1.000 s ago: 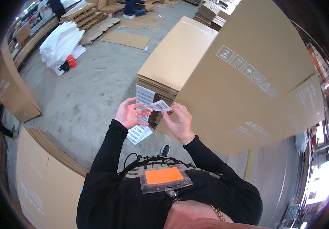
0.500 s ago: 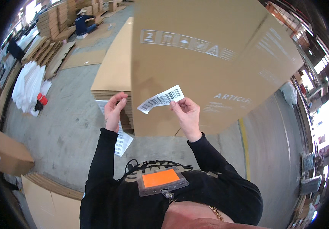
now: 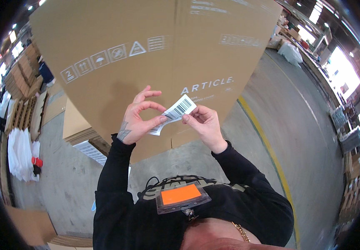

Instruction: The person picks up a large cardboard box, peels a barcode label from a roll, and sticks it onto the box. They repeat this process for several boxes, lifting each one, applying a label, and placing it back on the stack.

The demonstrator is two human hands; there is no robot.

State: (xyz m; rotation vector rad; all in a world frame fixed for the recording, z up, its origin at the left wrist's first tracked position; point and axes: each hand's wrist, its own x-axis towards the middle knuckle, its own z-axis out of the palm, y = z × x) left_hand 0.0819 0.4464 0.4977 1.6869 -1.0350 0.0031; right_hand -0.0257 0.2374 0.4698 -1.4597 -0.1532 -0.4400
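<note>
A white barcode label [image 3: 179, 109] hangs between my two hands, its lower left end curling down. My left hand [image 3: 139, 118] pinches it between thumb and index finger, the other fingers raised. With thumb and bent fingers my right hand [image 3: 205, 126] grips the label's right edge. Just behind both hands rises a large cardboard box [image 3: 146, 75] with white printed symbols and lettering. Left of it, a sheet of barcode labels [image 3: 89, 151] lies against a stack of flat cardboard [image 3: 75, 125], partly hidden by my left arm.
At the far left lie white plastic wrapping [image 3: 20, 152], a red and black item [image 3: 37, 163] and wooden pallets [image 3: 23, 114]. A person [image 3: 45, 73] is beyond the box. Yellow line [image 3: 267, 146] marks the floor at right. Cardboard [image 3: 32, 225] stands at lower left.
My left hand has come rightward and closed on the label, which only my right hand held before. My view has turned, bringing the box's front more squarely before me.
</note>
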